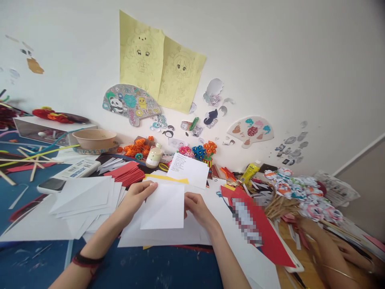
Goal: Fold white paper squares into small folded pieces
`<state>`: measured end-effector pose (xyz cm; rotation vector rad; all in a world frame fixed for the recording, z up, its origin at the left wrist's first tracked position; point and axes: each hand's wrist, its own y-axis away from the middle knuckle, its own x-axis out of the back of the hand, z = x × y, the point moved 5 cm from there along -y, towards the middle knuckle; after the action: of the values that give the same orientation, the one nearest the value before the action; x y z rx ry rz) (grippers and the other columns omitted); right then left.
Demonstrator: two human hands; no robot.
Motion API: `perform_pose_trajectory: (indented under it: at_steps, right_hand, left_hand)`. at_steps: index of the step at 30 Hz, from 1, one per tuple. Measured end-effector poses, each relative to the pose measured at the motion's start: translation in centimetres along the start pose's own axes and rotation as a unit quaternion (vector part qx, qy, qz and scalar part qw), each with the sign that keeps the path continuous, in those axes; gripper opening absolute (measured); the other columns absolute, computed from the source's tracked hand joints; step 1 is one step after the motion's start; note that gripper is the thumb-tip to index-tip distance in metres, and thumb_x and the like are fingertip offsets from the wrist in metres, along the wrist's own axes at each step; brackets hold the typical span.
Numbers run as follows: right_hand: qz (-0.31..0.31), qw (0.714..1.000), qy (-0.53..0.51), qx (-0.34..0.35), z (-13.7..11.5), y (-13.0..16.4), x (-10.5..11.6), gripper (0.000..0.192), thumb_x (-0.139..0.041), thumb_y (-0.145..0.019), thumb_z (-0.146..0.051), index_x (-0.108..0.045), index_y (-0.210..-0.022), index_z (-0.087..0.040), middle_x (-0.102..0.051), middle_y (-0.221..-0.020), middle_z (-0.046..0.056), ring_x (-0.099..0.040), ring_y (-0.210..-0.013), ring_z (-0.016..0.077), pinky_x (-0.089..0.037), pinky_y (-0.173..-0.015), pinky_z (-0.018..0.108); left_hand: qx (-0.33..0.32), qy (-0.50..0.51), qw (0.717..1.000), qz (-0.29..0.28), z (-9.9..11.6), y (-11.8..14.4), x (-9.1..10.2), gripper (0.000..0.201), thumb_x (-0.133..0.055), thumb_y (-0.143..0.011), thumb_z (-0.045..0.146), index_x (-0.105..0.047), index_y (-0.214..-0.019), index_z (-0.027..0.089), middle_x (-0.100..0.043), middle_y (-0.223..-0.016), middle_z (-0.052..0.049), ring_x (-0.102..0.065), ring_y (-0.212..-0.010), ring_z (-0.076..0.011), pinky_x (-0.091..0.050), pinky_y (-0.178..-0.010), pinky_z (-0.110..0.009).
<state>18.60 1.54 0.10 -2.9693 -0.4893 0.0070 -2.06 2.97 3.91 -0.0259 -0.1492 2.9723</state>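
Well to the left of your left grip [140, 196], wooden sticks [36, 160] lie crossed on the blue bench [156, 271]. Nearer to it, you have an oblong white case [69, 175] with blue lettering, and behind that a beige bowl [95, 137]. Just beside your left grip, your white sheets [84, 194] lie in a loose, fanned pile; the top one is creased. Red papers [126, 173] lie in a stack just beyond that grip.

Your left grip is closed on the upper left of a square white paper [164, 206], thumb on top. The paper stands between your two hands, tilted toward you, over larger sheets [129, 237], and shows a faint diagonal crease. Beyond it lie a pale bottle [154, 156] and a handwritten note [192, 171].

Your right grip [197, 208] is curled at the paper's right edge; you cannot tell whether it pinches it. To the right of that grip lies a red sheet [272, 237], with a yellow bottle [250, 172] beyond. Farther right come a bunch of paper flowers [284, 188] and another person's forearm [329, 253].
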Motion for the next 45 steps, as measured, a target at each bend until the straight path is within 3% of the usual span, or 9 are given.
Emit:
perform_pose_trajectory:
  at_steps: [4, 11, 21, 29, 33, 36, 40, 45]
  right_hand:
    - [-0.032, 0.999, -0.02, 0.015, -0.5, 0.3, -0.9, 0.045, -0.055, -0.078, -0.057, -0.065, -0.083, -0.014, -0.056, -0.061, 0.0, -0.051, -0.05, 0.0119, -0.039, -0.051, 0.025]
    - [-0.06, 0.998, -0.024, 0.024, -1.1, 0.6, -0.8, 0.06, -0.059, -0.069, -0.063, -0.066, -0.104, -0.015, -0.063, -0.075, 0.006, -0.053, -0.055, 0.0148, -0.041, -0.054, 0.027]
    - [-0.081, 0.994, -0.068, 0.031, -1.6, 0.4, -0.7, 0.053, -0.071, -0.07, -0.044, -0.058, -0.113, -0.016, -0.065, -0.082, 0.007, -0.053, -0.057, 0.0128, -0.041, -0.05, 0.024]
    - [-0.088, 0.993, -0.073, 0.023, -2.6, 0.6, -0.9, 0.069, -0.074, -0.058, -0.055, -0.059, -0.115, -0.018, -0.064, -0.085, 0.007, -0.055, -0.065, 0.0164, -0.041, -0.051, 0.024]
    - [-0.074, 0.996, -0.048, 0.002, -2.3, 0.6, -0.8, 0.064, -0.074, -0.059, -0.052, -0.06, -0.112, -0.019, -0.063, -0.077, 0.005, -0.054, -0.061, 0.0165, -0.042, -0.056, 0.027]
    - [-0.044, 0.998, -0.039, 0.024, -2.5, 0.6, -0.2, 0.056, -0.071, -0.064, -0.054, -0.061, -0.107, -0.019, -0.062, -0.08, 0.005, -0.055, -0.064, 0.0166, -0.043, -0.06, 0.029]
    - [-0.049, 0.996, -0.062, 0.047, -2.7, 0.7, 0.5, 0.065, -0.071, -0.059, -0.06, -0.059, -0.108, -0.019, -0.061, -0.079, 0.004, -0.056, -0.068, 0.0176, -0.045, -0.065, 0.03]
    - [-0.055, 0.997, -0.048, 0.012, -2.5, 0.7, 0.4, 0.063, -0.078, -0.056, -0.05, -0.057, -0.108, -0.021, -0.061, -0.086, 0.005, -0.057, -0.08, 0.0202, -0.046, -0.068, 0.03]
  left_hand:
    - [0.013, 0.027, 1.0, -0.007, -0.9, 0.0, -0.9, 0.038, -0.063, -0.066, 0.053, -0.059, -0.06, 0.016, -0.053, -0.053, 0.002, -0.05, -0.053, -0.014, -0.035, -0.048, -0.023]
    - [0.057, 0.081, 0.995, -0.033, -1.6, 0.4, -1.7, 0.036, -0.066, -0.063, 0.052, -0.06, -0.062, 0.016, -0.057, -0.054, 0.001, -0.054, -0.052, -0.0154, -0.035, -0.046, -0.023]
    - [0.147, 0.209, 0.962, -0.095, -2.5, 0.5, -2.7, 0.028, -0.066, -0.071, 0.042, -0.061, -0.072, 0.015, -0.063, -0.063, -0.003, -0.06, -0.061, -0.0195, -0.042, -0.054, -0.026]
    - [0.175, 0.244, 0.948, -0.107, -2.0, 0.8, -3.8, 0.025, -0.065, -0.074, 0.038, -0.061, -0.077, 0.013, -0.067, -0.071, -0.005, -0.06, -0.063, -0.0171, -0.044, -0.056, -0.025]
    - [0.186, 0.241, 0.946, -0.108, -1.8, 1.1, -4.2, 0.024, -0.065, -0.075, 0.038, -0.061, -0.076, 0.014, -0.065, -0.068, -0.004, -0.058, -0.058, -0.0148, -0.041, -0.051, -0.022]
    - [0.183, 0.242, 0.945, -0.124, -1.9, 1.2, -4.5, 0.025, -0.064, -0.075, 0.038, -0.061, -0.074, 0.014, -0.064, -0.068, -0.003, -0.057, -0.059, -0.0143, -0.041, -0.051, -0.022]
    - [0.18, 0.237, 0.946, -0.131, -2.2, 1.1, -4.6, 0.025, -0.063, -0.076, 0.039, -0.062, -0.074, 0.014, -0.063, -0.067, -0.002, -0.056, -0.059, -0.0136, -0.041, -0.051, -0.022]
    - [0.175, 0.237, 0.946, -0.134, -2.7, 1.1, -4.5, 0.026, -0.063, -0.077, 0.039, -0.062, -0.077, 0.013, -0.062, -0.067, -0.002, -0.055, -0.056, -0.012, -0.039, -0.049, -0.021]
